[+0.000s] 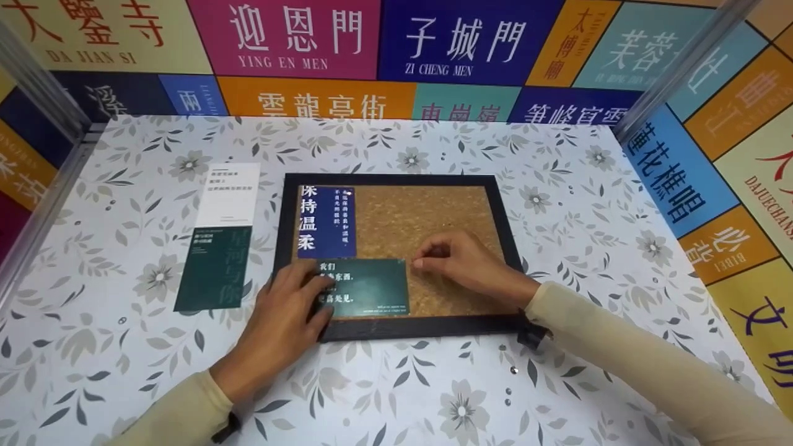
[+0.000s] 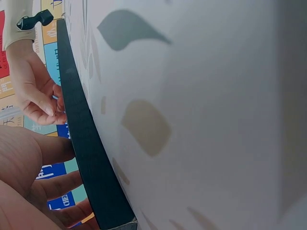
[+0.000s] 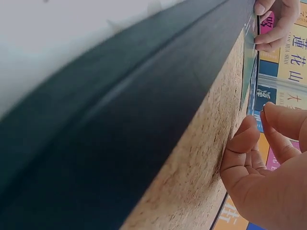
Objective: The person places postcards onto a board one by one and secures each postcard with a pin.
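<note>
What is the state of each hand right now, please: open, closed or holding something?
Left hand: open, fingers resting on the green card.
Right hand: fingers curled over the cork board; whether they pinch something tiny cannot be told.

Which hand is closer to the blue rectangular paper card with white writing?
Left. The left hand is right by the near edge of the blue card; the right hand is farther away, off to its right, above bare brown cork.
</note>
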The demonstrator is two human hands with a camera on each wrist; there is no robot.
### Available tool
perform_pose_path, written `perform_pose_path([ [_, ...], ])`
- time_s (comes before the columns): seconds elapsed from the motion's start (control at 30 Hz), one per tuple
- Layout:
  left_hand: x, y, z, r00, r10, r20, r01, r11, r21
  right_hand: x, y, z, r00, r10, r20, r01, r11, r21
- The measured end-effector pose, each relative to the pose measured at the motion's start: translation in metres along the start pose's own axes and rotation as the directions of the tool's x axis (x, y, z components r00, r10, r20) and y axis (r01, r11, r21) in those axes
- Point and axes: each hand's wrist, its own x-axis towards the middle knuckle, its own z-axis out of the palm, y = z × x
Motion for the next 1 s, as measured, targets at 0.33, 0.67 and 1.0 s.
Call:
perform_pose_path([
  [0.33, 0.0, 0.0, 0.0, 1.0, -0.002, 0.001, 0.002, 1.0, -0.007, 0.014, -0.003, 0.006, 0.999, 0.031, 0.016, -0.031, 0.999, -0.01],
  [0.67, 0.0, 0.001, -0.002, 1.0, -0.002, 0.01, 0.002, 1.0, -0.016, 0.024, -0.006, 0.007, 0.999, 0.029, 0.025, -0.028, 0.999, -0.046],
  [1.0, 0.001, 0.002, -0.001, 1.0, -0.018, 0.012, 0.018, 1.0, -0.008, 0.029, -0.006, 0.01, 0.997, -0.041, 0.068, 0.048, 0.993, -0.108],
])
